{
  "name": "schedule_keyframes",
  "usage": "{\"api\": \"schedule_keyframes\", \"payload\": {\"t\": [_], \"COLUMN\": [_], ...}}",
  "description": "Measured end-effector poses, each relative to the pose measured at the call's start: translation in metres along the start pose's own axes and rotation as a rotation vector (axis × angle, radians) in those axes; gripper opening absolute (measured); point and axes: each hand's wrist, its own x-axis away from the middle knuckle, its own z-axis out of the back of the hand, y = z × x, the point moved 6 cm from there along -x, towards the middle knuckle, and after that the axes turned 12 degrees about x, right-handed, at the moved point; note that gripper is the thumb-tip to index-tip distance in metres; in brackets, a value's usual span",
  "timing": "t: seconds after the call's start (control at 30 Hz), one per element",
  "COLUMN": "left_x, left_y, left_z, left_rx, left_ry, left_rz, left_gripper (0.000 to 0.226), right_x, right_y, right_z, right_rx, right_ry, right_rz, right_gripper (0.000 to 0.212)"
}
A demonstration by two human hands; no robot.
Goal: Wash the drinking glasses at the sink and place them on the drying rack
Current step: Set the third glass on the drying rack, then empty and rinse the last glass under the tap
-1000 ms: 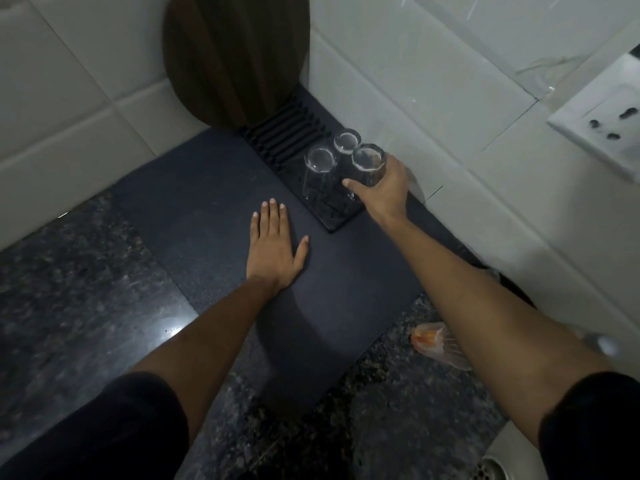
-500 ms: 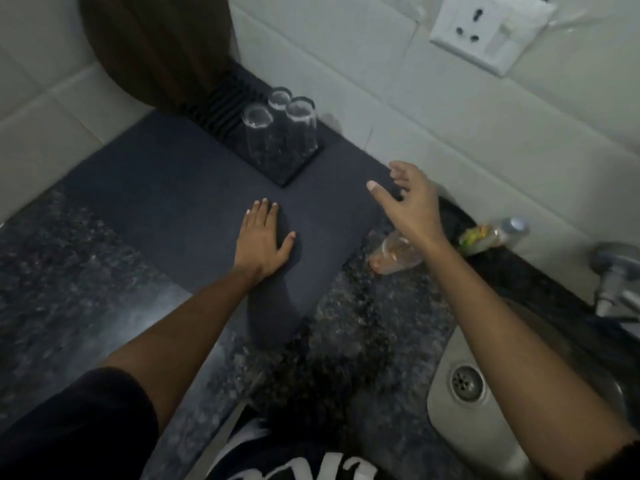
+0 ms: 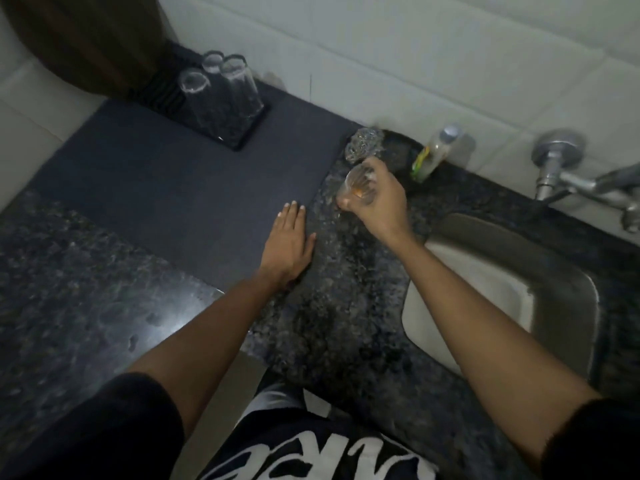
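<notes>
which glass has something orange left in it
The glass gripped in the right hand; the three on the drying rack look clear.

A home kitchen: granite counter (image 3: 86, 271), steel sink (image 3: 554, 306), wall tap (image 3: 568, 174), tiled wall (image 3: 415, 64).

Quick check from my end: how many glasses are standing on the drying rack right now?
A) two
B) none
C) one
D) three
D: three clear glasses stand together on the black drying rack in the corner, while the right hand grips a fourth glass with an orange tint inside, over the counter beside the sink.
</notes>
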Motion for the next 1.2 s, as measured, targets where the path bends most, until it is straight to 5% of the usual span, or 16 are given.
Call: {"api": "schedule_keyframes", "payload": {"t": [0.43, 0.8, 1.2], "left_x": [-0.022, -0.077, -0.124], "left_y": [0.256, 0.371, 0.394], "left_z": [-0.037, -0.066, -0.091], "left_rx": [0.196, 0.423, 0.416], "left_ry": [0.068, -0.112, -0.078], "left_rz": [-0.388, -0.253, -0.097], "left_gripper": [0.065, 0.063, 0.033], "right_x": [0.154, 0.181, 0.169], "right_y": [0.14, 0.196, 0.184], "right_z": [0.165, 0.253, 0.28], "right_rx": [-0.002, 0.035, -0.03], "right_ry": [0.341, 0.516, 0.557], "right_rz": [-0.233, -0.514, -0.379], "right_gripper": [0.08, 0.074, 0.067]}}
